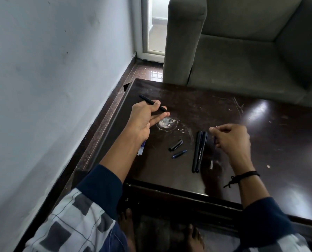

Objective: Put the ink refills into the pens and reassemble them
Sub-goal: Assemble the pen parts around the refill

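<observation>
Black barrel (147, 99) gripped by left hand (144, 117) near table (187, 99) edge, right hand (232, 138) pinching refill (214, 140)

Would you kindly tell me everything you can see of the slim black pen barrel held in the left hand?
The slim black pen barrel is a thin, straight, matte tube, plastic by its look. It slants from far left to near right above the dark glossy wooden table. The left hand pinches it near its right end between thumb and fingers; nothing else touches it.
</observation>
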